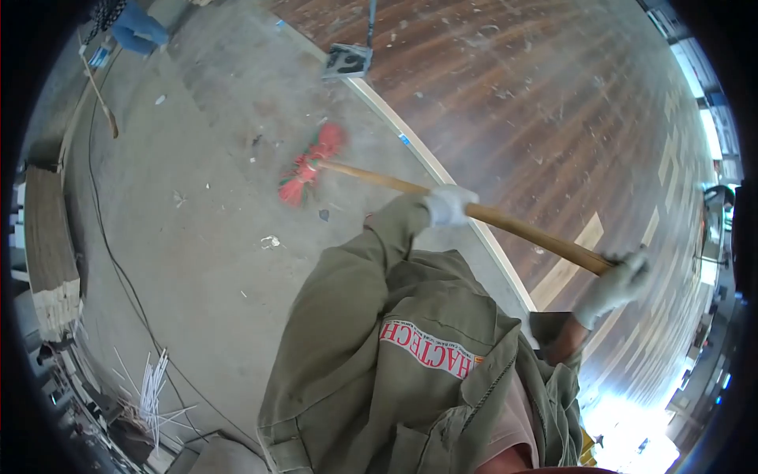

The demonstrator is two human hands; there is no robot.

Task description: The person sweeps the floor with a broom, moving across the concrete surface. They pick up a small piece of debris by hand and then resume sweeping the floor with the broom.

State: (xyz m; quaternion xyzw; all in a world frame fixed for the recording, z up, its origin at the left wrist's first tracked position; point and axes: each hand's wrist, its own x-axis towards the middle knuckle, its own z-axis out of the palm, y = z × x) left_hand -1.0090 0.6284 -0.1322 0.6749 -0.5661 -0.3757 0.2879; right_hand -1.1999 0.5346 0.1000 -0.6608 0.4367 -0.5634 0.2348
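Note:
A long wooden-handled broom (521,229) reaches diagonally across the view, its red bristle head (312,164) low over the grey concrete floor and smeared by motion. My left hand (450,205), in a white glove, is wrapped round the middle of the handle. Near the handle's upper end, my right hand (624,280) grips it in a pale glove. Green showing among the red bristles marks where the head joins the handle. Below the head lie small scraps, among them a crumpled white piece (270,241).
Wooden plank flooring (505,103) covers the right side, bordered by a pale strip (418,154). A long-handled dustpan (347,62) stands across that border. At left are a black cable (118,268), stacked boards (47,237) and thin white sticks (154,387). Another person's legs (136,30) show top left.

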